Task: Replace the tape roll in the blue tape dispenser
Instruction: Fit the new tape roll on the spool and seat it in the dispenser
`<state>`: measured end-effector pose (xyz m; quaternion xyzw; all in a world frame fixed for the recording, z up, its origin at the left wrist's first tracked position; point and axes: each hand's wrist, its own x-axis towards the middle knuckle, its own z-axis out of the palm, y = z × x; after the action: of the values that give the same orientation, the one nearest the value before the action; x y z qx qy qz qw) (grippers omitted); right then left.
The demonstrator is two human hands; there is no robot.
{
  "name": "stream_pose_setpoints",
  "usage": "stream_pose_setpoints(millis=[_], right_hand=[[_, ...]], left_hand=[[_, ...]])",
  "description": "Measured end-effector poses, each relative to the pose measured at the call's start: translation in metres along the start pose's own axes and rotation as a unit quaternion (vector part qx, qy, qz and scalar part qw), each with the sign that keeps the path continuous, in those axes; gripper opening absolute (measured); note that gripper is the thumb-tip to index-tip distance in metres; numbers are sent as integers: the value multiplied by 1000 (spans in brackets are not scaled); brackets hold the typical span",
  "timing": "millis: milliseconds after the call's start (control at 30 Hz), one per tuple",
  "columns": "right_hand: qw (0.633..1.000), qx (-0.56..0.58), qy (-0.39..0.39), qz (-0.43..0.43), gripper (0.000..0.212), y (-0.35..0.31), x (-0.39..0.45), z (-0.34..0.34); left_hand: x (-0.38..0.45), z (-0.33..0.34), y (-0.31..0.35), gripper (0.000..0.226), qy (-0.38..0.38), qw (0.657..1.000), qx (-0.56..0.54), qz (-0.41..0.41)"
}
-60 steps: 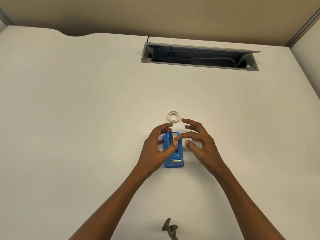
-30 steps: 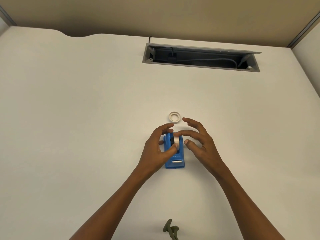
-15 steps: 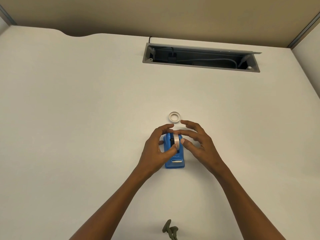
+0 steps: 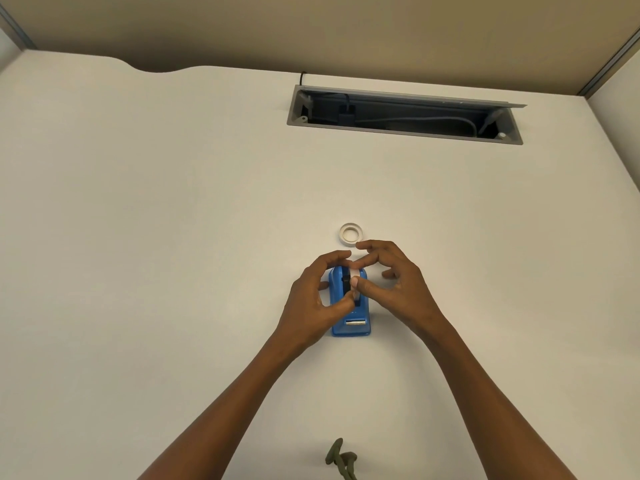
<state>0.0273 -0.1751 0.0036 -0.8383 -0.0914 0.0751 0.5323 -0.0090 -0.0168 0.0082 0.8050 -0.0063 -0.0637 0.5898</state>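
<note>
The blue tape dispenser (image 4: 351, 325) stands on the white desk (image 4: 173, 237), its metal cutter facing me. A white tape roll (image 4: 354, 273) sits upright in its slot. My left hand (image 4: 311, 303) wraps the dispenser's left side, with index finger and thumb pinching the roll. My right hand (image 4: 394, 282) comes in from the right, thumb and index fingertips closed on the same roll. A second white roll (image 4: 350, 233), only a thin ring, lies flat on the desk just beyond my fingers.
An open grey cable tray (image 4: 403, 114) with cables inside is recessed into the desk at the back. A small olive-green object (image 4: 341, 459) lies at the near edge. A beige partition wall rises behind the desk.
The white roll appeared in the dispenser's slot about a second ago. My right hand then moved left and its fingers closed onto the roll. My left hand stayed on the dispenser.
</note>
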Motion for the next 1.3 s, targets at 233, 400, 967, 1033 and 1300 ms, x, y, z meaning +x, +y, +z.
stream_pose_setpoints(millis=[233,400,967,1033,1300], right_hand=[[1000,12,14,-4,12,0,1,1],[999,20,27,6,8,-2,3,-1],[1000,22,-10,14,24,3,2,-1],[999,32,-3,22,19,3,3,0],[997,57,26,45,11,1,4,1]], left_hand=[[0,0,0,57,0,1000,6,-4],[0,0,-2,55,-2,1000,8,-4],[0,0,-3,54,-1,1000,2,2],[0,-1,-3,55,-2,1000,2,2],[-1,0,-3,48,-2,1000,13,3]])
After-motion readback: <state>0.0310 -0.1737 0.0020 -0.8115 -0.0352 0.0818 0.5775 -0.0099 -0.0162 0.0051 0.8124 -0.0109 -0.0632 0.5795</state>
